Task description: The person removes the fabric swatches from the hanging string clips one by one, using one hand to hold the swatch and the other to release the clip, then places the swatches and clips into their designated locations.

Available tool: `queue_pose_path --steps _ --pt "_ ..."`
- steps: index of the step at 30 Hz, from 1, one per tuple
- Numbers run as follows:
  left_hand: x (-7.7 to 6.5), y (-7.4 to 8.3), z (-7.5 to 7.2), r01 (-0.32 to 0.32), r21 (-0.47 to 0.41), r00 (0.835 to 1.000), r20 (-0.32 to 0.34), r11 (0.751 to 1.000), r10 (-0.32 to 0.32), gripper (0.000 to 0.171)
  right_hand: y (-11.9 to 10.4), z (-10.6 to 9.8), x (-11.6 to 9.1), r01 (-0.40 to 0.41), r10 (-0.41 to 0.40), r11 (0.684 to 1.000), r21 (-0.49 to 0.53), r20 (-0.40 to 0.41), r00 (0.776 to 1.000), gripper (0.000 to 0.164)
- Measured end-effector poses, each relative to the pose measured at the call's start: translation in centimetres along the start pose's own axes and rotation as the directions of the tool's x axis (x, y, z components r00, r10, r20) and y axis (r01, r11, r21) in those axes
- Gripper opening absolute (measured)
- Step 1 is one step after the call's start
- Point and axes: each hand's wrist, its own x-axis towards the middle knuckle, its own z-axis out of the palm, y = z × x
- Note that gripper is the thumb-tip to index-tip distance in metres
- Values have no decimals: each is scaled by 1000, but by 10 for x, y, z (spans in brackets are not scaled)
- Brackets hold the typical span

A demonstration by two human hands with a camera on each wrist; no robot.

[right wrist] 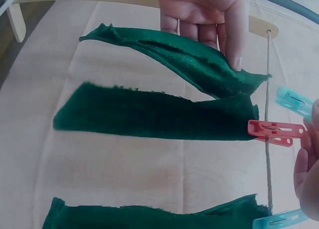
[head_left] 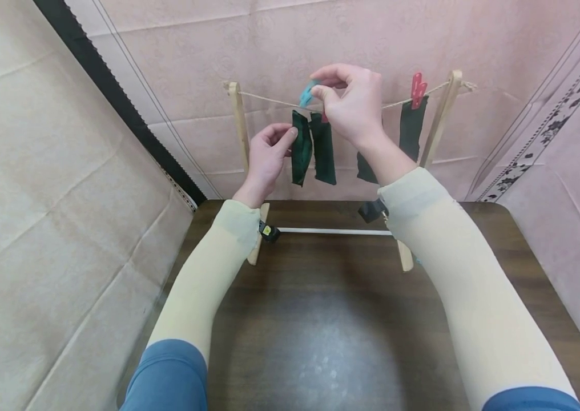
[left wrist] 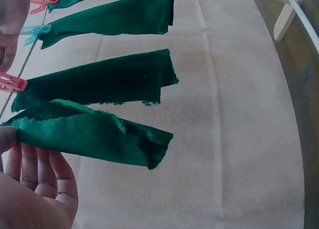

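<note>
My left hand (head_left: 264, 157) pinches a dark green cloth strip (head_left: 301, 149) by its upper part, just below a string (head_left: 269, 100). In the right wrist view the strip's top corner reaches the string. Between thumb and fingers, my right hand (head_left: 357, 103) holds a light blue clothespin (right wrist: 294, 102) near the string above that strip. Close beside it hangs a second green strip (right wrist: 159, 114), clipped by a red clothespin (right wrist: 276, 130). Farther right, another strip (left wrist: 109, 17) hangs from a blue clothespin (left wrist: 35, 34); the right forearm partly hides it in the head view.
At the right end a strip (head_left: 411, 131) hangs from a red clothespin (head_left: 417, 91). Wooden posts (head_left: 241, 123) carry the string, and a white rod (head_left: 331, 231) joins their feet on a brown table (head_left: 321, 308). Pale patterned fabric (head_left: 177, 57) surrounds the table's back and sides.
</note>
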Motion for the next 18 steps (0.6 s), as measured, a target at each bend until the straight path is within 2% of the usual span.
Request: queue_pose_path --steps 3,8,18 --pt "-1 -1 -1 3 0 1000 -5 1000 -3 23 2 0 -2 58 -57 998 19 -38 998 17" --pt "-3 -2 -6 7 12 1000 -12 1000 -7 22 5 0 -8 178 -172 982 56 -102 980 15" --pt "-5 -4 -9 6 13 1000 -7 1000 -6 23 8 1 -14 192 -183 979 70 -125 975 18"
